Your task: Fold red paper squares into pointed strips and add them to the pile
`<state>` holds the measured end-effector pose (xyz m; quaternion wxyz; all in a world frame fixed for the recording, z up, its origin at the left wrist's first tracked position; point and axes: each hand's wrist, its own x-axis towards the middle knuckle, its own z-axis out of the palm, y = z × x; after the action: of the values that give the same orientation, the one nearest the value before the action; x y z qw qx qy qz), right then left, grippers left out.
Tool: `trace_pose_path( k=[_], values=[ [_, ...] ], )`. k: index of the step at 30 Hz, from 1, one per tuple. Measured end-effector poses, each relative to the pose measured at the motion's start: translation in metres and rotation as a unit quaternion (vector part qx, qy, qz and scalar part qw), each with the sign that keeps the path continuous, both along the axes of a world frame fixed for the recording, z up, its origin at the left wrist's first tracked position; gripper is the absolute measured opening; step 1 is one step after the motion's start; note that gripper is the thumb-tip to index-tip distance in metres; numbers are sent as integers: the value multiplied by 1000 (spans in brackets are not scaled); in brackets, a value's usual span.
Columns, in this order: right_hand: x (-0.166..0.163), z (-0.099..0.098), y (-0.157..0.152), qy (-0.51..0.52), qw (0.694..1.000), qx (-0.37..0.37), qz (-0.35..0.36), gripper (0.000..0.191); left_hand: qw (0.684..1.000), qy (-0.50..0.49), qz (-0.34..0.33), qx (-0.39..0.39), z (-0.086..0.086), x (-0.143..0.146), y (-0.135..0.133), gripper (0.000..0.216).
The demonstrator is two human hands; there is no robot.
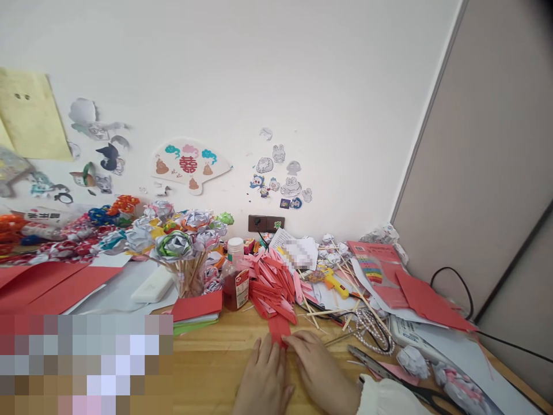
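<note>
Messy wooden counter (207, 369) has a red paper strip (279, 327) near its front edge, where left hand (263, 377) and right hand (322, 372) press flat, fingers spread; it looks thin, floppy, best pinched by its edges.

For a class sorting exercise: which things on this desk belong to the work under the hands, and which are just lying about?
In the work:
left hand and right hand, pressing flat on the red paper piece
pile of folded red strips just behind, probably

Lying about:
scissors
yellow glue gun
bottle
paper flowers
wooden sticks
</note>
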<state>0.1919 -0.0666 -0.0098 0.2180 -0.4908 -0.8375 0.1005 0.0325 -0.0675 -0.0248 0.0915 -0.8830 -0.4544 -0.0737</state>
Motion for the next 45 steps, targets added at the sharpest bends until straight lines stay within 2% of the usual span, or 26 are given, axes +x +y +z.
trace_pose_path(
  k=[5,12,16,19,24,27,33,35,39,42,45],
  values=[
    [2,0,1,-33,999,41,-6,51,999,4,5,-36,3,0,1,55],
    [5,-7,1,-139,985,106,0,42,998,0,13,-64,8,2,0,54],
    [5,-14,1,-121,977,175,26,36,996,3,4,-86,8,4,1,54],
    [4,-14,0,-102,976,188,43,33,996,4,4,-88,6,3,2,55],
    [2,-8,0,-95,983,157,10,30,998,-38,-17,-38,1,-2,4,50],
    [2,-6,1,-80,988,133,-5,30,995,-93,-45,-10,1,-3,3,38],
    [6,3,2,1,996,85,-9,28,963,-221,-155,1,7,-3,3,25],
    [10,7,3,9,998,69,9,29,959,-241,-147,-1,11,-7,10,25],
    [24,11,8,-13,997,45,62,29,979,-198,-52,-14,18,-24,32,30],
    [33,10,13,-2,996,43,77,28,989,-130,-60,-37,20,-33,44,29],
    [35,10,15,26,997,38,65,27,991,-106,-67,-52,22,-32,44,30]
  ],
)
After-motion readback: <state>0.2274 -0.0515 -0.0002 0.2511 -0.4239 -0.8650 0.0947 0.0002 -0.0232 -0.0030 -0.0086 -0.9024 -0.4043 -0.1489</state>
